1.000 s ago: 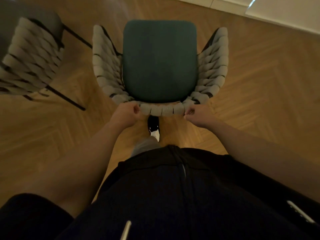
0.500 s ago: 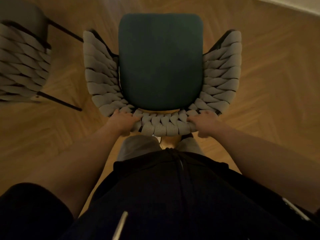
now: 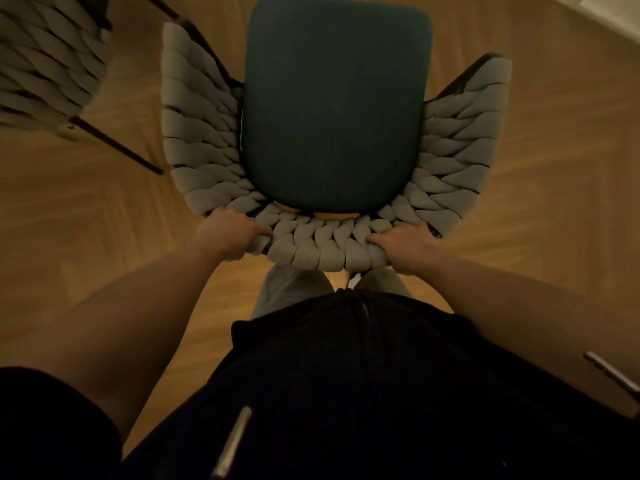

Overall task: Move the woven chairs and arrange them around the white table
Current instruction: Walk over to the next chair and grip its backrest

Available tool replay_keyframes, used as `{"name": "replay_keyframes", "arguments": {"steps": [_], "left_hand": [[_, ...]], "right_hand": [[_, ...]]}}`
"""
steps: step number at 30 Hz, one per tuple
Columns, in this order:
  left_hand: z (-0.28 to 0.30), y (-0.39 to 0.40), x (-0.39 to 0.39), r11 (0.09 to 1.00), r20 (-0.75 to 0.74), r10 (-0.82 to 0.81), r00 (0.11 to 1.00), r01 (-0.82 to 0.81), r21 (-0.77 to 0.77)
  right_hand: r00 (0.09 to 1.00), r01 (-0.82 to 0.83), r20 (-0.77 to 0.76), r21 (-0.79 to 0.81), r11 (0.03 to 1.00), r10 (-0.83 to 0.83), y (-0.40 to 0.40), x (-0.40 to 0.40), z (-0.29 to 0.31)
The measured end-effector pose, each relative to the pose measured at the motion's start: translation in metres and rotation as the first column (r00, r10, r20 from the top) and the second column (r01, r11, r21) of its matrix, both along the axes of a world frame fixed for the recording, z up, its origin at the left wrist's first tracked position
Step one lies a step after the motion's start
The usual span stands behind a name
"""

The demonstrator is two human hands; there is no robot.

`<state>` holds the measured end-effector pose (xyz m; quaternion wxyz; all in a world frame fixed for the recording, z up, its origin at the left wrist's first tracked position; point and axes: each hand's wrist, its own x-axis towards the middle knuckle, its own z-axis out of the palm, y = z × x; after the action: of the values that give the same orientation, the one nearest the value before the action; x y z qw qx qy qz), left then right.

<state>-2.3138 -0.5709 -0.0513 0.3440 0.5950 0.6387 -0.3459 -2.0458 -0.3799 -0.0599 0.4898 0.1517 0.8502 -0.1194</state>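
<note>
Left hand point(image 3: 227, 235) and right hand point(image 3: 403, 247) clamped on woven backrest rim of chair point(image 3: 334, 109), fingers curled around the braided cords. Closer to the body and larger in view than a second ago, so apparently lifted for carrying. Second chair point(image 3: 48, 64) beyond-left. White table not visible.

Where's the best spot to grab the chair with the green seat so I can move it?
Grab the woven chair by the top of its curved backrest, from behind, one hand at each end, as the left hand and right hand do. That thick rim gives fingers something to wrap.
</note>
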Motion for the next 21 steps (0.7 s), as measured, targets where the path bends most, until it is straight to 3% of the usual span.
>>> {"name": "replay_keyframes", "arguments": {"steps": [5, 12, 21], "left_hand": [[0.001, -0.015, 0.046, 0.975, 0.013, 0.221, 0.975, -0.221, 0.010], [0.004, -0.030, 0.094, 0.869, 0.034, 0.490, 0.871, -0.492, 0.061], [0.001, -0.045, 0.133, 0.648, 0.062, 0.756, 0.651, -0.759, 0.061]], "right_hand": [[0.987, -0.158, 0.006, 0.030, 0.987, 0.158, 0.032, 0.004, 0.004], [0.914, -0.406, 0.006, 0.041, 0.913, 0.406, 0.072, -0.031, 0.011], [0.708, -0.705, 0.017, 0.074, 0.706, 0.706, 0.090, -0.096, 0.016]]}}
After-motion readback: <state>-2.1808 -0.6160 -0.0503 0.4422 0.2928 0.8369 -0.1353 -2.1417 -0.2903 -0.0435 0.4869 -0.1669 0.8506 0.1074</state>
